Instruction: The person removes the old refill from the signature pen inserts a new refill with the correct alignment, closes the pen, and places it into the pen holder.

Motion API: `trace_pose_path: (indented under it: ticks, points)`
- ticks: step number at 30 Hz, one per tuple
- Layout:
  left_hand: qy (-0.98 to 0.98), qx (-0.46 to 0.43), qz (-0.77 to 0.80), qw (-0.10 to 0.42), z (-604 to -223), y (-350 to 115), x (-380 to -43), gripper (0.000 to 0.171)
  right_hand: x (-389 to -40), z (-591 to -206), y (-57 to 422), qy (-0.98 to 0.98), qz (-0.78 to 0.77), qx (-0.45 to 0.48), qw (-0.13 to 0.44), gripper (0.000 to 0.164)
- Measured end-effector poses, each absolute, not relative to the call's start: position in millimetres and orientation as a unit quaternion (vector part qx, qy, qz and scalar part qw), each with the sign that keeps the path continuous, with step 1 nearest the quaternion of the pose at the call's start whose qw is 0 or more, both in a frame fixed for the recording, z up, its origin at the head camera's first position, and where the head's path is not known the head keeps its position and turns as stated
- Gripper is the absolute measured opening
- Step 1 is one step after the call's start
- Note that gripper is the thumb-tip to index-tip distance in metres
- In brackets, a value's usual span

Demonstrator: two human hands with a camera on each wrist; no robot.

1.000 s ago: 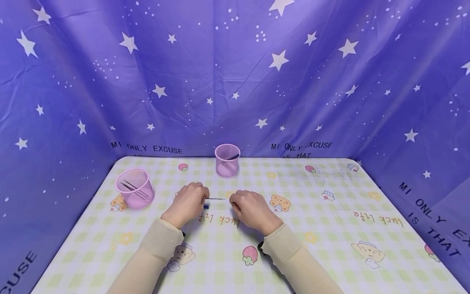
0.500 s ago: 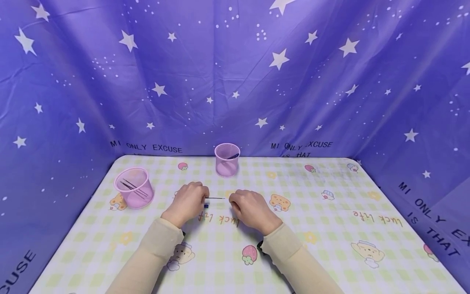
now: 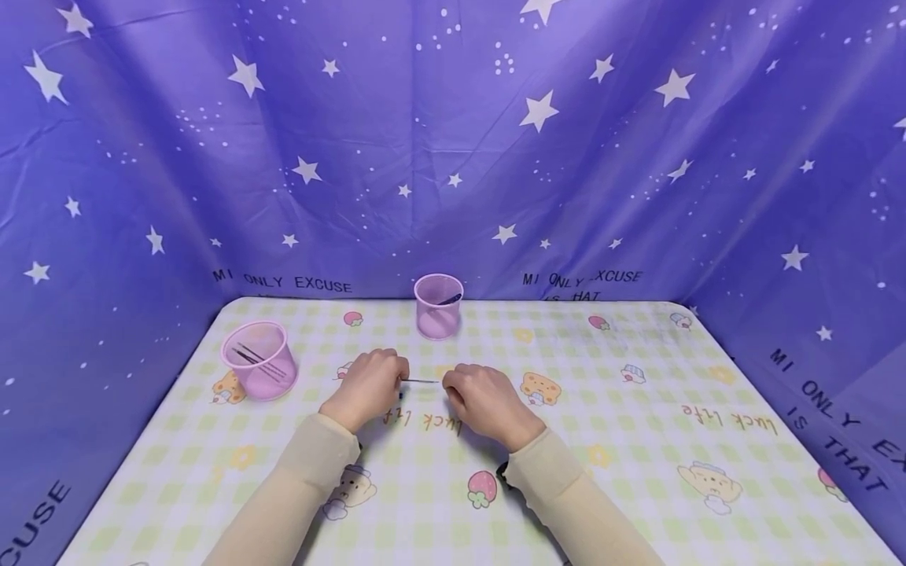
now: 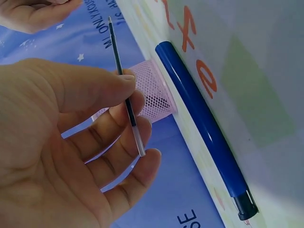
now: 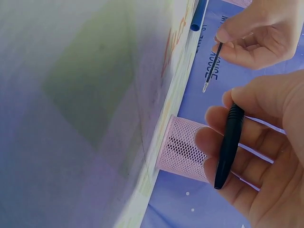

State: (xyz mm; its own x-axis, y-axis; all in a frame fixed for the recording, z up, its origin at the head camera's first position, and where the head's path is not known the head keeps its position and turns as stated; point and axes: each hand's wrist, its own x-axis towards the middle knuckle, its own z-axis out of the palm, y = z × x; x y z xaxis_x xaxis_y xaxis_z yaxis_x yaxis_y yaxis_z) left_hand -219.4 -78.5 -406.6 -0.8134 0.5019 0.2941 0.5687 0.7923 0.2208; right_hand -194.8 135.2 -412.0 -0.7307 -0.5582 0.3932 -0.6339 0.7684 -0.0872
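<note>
My left hand (image 3: 368, 385) pinches a thin pen refill (image 4: 116, 47) between thumb and fingers; its metal tip points toward my right hand. Between the thumb and fingers of my right hand (image 3: 488, 401) is a black ribbed pen grip section (image 5: 230, 142), tapered at one end. A small gap separates the refill's tip from this grip section. On the table beside my left hand lies a blue pen barrel (image 4: 197, 116) with a dark clip end. In the head view, my left hand hides most of that barrel, and the grip section is concealed by my right fingers.
A pink mesh cup (image 3: 272, 381) at the left holds several thin dark refills. Another pink mesh cup (image 3: 435, 324) stands at the back centre with dark pen parts in it. The checked tablecloth (image 3: 623, 503) meets a starry purple curtain (image 3: 453, 118) behind and at the sides.
My left hand has shifted slightly right with the refill, bringing its tip closer to my right hand. It now covers more of the blue barrel. The right hand has stayed nearly still.
</note>
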Motion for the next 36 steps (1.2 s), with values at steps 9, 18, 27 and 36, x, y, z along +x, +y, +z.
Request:
trace_pose_path:
  ticks: [9,18,27,36]
  points:
    - [-0.946,-0.276,-0.145,0.087,-410.3,-78.0,-227.4,0.02,-193.9,-411.3,135.9,-0.922,0.109,0.327,0.176,0.011]
    - [-0.951,-0.269,-0.141,0.066,-410.2,-75.0,-231.7,0.019,-193.9,-411.7,135.7,-0.924,0.108,0.324,0.174,0.011]
    - [-0.953,-0.261,-0.143,0.058,-412.3,-73.8,-235.6,0.02,-194.7,-411.3,135.1,-0.926,0.105,0.321,0.17,0.011]
    - [-0.954,-0.258,-0.147,0.042,-410.5,-70.8,-236.8,0.021,-193.3,-410.0,135.9,-0.922,0.111,0.326,0.176,0.012]
